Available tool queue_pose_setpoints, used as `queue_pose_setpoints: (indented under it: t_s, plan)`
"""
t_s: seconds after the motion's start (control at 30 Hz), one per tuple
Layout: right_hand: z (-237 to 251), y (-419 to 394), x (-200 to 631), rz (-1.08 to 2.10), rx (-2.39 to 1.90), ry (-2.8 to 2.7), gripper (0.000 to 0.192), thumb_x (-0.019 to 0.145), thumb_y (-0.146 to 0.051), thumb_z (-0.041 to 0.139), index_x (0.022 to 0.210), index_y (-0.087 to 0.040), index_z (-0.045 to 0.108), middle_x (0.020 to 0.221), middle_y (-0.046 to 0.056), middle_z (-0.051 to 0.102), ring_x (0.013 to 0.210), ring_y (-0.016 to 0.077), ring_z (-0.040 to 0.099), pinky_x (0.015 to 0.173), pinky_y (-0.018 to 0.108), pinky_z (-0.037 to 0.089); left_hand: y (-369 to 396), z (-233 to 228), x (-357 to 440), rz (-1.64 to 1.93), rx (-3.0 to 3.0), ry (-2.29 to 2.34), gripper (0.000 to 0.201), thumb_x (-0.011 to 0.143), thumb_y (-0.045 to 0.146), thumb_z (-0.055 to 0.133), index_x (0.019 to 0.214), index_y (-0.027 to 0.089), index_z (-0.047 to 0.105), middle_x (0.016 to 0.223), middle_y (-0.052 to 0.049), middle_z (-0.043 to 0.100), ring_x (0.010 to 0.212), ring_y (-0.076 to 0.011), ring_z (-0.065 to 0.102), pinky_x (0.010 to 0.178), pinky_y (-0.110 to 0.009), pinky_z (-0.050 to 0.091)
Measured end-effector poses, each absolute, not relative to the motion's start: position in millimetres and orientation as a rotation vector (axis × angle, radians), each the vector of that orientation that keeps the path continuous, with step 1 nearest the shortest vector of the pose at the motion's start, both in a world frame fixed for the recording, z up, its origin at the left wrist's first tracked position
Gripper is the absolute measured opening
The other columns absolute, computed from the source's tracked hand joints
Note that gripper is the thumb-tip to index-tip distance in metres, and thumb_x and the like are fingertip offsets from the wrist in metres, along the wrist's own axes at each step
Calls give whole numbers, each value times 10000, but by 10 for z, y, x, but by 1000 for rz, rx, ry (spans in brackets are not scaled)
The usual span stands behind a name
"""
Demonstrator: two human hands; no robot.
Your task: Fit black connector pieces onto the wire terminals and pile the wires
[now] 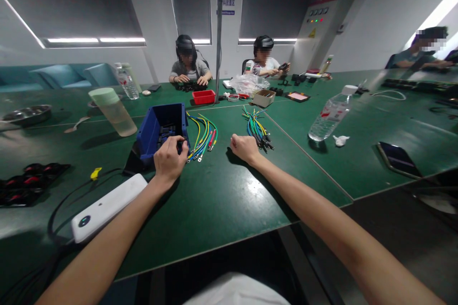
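Observation:
My left hand (170, 156) rests at the front lip of a tilted blue bin (157, 124) that holds small black parts, and its fingers pinch a small dark piece there. My right hand (244, 147) lies on the green table (222, 190) as a closed fist, just left of a bundle of coloured wires (256, 128); whether it holds anything I cannot tell. Between my hands lies a second fan of yellow, green and blue wires (203, 136).
A white power bank (107, 206) with black cable lies near left, black-and-red parts (28, 181) beside it. A pale green cup (113, 110), water bottle (331, 114), phone (399, 158), red tray (203, 96) and cardboard box (264, 97) stand around. Three people sit across.

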State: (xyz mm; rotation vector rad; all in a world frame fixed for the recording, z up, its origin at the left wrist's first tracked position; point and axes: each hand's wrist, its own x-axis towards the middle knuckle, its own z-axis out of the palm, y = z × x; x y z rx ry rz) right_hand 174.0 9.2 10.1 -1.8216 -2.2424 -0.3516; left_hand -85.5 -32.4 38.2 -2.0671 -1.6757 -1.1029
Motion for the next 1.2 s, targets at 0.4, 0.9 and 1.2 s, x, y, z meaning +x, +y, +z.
queue_pose_setpoints:
  t_s: [0.4, 0.9, 1.2]
  plan:
    - [123, 385, 1413, -295, -1823, -2235, 279, 902, -281, 353, 982, -187, 603, 916, 99, 709, 816, 227, 653, 636, 271, 343, -387, 131, -716, -1079, -2516, -1369, 126, 851, 180, 478, 933, 180, 574, 815, -20, 657, 686, -143, 608, 648, -246, 417]
    - [108, 439, 1364, -176, -1722, -2363, 378, 925, -411, 319, 1210, -230, 491, 926, 113, 701, 828, 265, 652, 664, 300, 381, -413, 26, -635, -950, -2854, -1362, 99, 818, 174, 504, 881, 192, 579, 772, 7, 638, 624, -105, 560, 613, -226, 406]
    - [155, 406, 1364, -101, -1687, -2459, 432, 952, -437, 216, 1145, -243, 551, 988, 118, 690, 885, 265, 648, 711, 317, 406, -425, 52, -605, -857, -2872, -1337, 106, 815, 207, 529, 905, 193, 584, 794, -4, 624, 643, -113, 552, 615, -235, 400]
